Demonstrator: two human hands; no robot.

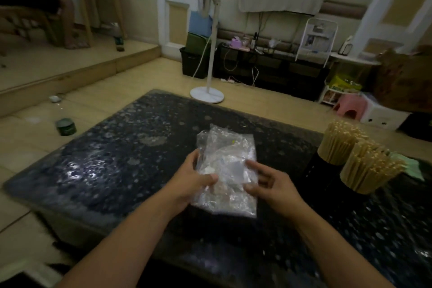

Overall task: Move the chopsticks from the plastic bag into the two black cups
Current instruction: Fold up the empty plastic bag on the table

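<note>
Both hands, left hand (191,177) and right hand (268,182), grip plastic bag (229,161); no legible writing

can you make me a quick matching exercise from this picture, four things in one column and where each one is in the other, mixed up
Things:
1. plastic bag
2. chopsticks
3. green can
4. pink stool

Places:
a. on the floor, left of the table
b. standing upright in the two black cups at the right of the table
c. on the floor beyond the table's far right corner
d. held over the table between the left hand and right hand

Pairs: 1-d, 2-b, 3-a, 4-c
</note>
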